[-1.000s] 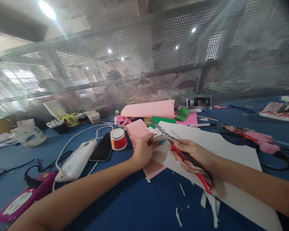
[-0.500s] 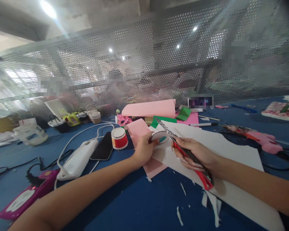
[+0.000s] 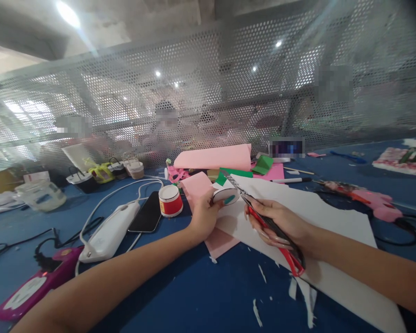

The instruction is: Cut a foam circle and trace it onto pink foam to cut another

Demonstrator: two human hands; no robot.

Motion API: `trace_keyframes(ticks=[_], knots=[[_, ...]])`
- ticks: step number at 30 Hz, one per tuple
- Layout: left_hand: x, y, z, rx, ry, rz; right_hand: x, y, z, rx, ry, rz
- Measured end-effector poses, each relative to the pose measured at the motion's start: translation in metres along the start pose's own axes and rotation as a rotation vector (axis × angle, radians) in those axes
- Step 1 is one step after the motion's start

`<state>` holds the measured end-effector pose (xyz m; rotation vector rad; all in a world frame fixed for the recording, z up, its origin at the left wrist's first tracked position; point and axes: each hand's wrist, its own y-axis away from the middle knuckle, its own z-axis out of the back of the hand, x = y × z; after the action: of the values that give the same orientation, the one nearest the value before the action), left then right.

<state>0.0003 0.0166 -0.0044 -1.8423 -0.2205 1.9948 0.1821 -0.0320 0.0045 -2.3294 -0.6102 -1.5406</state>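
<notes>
My left hand [image 3: 203, 217] pinches a small white paper cutout [image 3: 225, 196] with a teal spot, holding it just above the blue table [image 3: 180, 296]. My right hand [image 3: 277, 224] is wrapped around red-handled scissors [image 3: 263, 219], and the blade tips reach up past the cutout's right edge. Both hands hover over a large white sheet [image 3: 315, 217] and a pink sheet [image 3: 222, 240] lying on the table.
A red-and-white cup [image 3: 170, 200], a black phone [image 3: 147, 217] and a white power bank [image 3: 109, 233] with cables lie left. Pink and green papers [image 3: 225, 162], a pen [image 3: 291, 180] and a pink glue gun [image 3: 367, 200] lie behind. A perforated metal screen [image 3: 208, 92] closes the back.
The left hand has turned the small cutout slightly and shifted it a little left against the scissor blades. The right hand has stayed almost in place.
</notes>
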Motion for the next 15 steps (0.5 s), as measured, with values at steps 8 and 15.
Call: trace_keyframes(ticks=[8,15], knots=[[0.0027,-0.0002,0.0003,-0.013,-0.013,0.001,0.0002,-0.0013,0.0027,0.030,-0.037,-0.023],[-0.0009,0.0005,-0.0013,0.033,0.033,0.017,0.0019,-0.0012,0.0067,0.128,-0.082,-0.050]])
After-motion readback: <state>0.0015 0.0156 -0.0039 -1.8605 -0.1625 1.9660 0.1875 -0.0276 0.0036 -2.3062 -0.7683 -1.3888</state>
